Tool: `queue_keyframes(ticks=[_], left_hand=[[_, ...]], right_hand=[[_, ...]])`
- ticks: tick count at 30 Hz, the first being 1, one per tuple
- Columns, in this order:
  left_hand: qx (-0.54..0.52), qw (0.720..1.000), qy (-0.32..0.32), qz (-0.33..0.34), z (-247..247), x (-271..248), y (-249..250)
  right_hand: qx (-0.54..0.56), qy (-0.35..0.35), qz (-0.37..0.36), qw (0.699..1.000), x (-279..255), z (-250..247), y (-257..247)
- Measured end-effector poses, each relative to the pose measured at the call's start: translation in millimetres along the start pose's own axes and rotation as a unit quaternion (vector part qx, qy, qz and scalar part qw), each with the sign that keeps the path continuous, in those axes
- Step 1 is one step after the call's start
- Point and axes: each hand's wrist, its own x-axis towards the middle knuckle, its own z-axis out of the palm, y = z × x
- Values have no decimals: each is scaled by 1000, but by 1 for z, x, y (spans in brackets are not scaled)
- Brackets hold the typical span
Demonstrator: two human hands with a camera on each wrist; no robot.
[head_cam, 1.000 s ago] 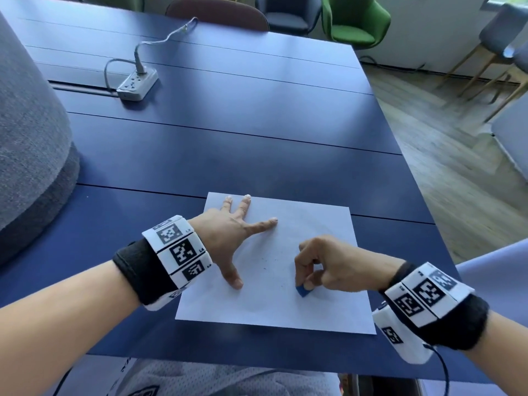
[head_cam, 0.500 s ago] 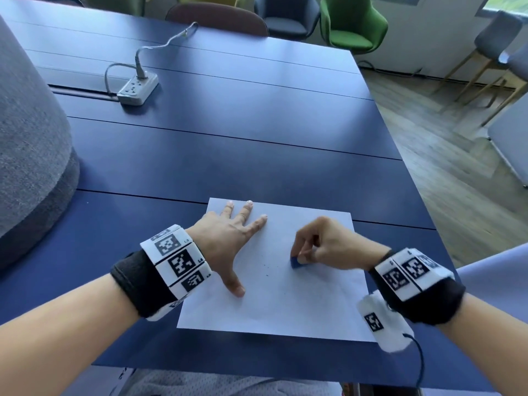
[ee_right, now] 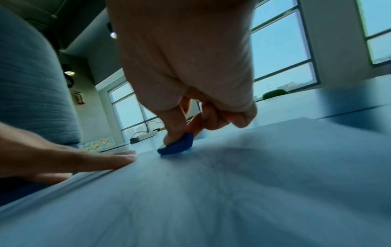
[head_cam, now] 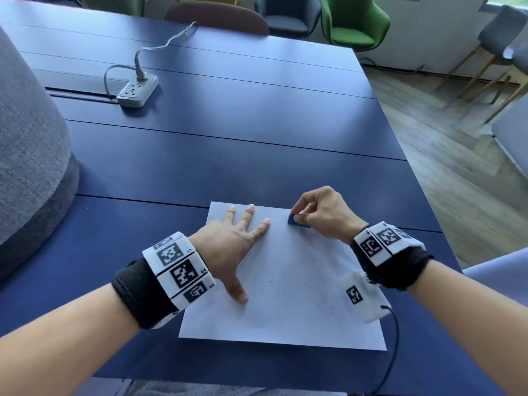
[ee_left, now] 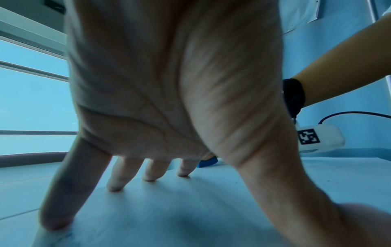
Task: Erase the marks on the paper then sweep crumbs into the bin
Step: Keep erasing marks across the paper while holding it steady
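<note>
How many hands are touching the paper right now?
1 for sure: the left hand lies flat on the paper, fingers spread. The right hand pinches the blue eraser near the far edge; its own contact is unclear.

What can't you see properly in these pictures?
- The bin: in no view, so where it stands is unknown.
- Eraser: head view, mostly hidden inside the right hand grip.
- Crumbs and marks on the paper: too small and faint; right wrist view is blurred.
</note>
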Motion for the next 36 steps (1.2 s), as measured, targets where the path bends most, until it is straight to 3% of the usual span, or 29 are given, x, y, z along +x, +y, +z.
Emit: queue_keyframes(ticks=[2, 6, 11, 16, 20, 24, 29, 33, 36], left_hand=[[-4, 1000, 0, 1, 1, 0, 0], [-12, 1000, 3, 6, 2, 1, -1], [-15, 1000, 3, 5, 1, 4, -2], [-16, 1000, -15, -16, -1, 16, 1], [-19, 999, -30, -26, -3, 19, 1], [-14, 999, -40, -31, -2, 19, 1], [-9, 999, -42, -27, -4, 19, 2], [-11, 998, -47, -33, -4, 19, 2], [-7, 998, -47, -32, -5, 19, 3]], right_hand=[[6, 9, 2, 1000, 0, 5, -2], [0, -39, -20, 999, -5, 9, -11], [28, 39, -16, 999, 8, -9, -18], [-22, -20, -14, 999, 2, 2, -12], [-23, -3, -13, 1000, 4, 5, -7], [-45, -82, -44, 995, -10, 11, -9], [-26, -14, -35, 999, -1, 6, -4], [-57, -131, -57, 988, -18, 10, -6], [-46, -85, -69, 993, -8, 8, -7]])
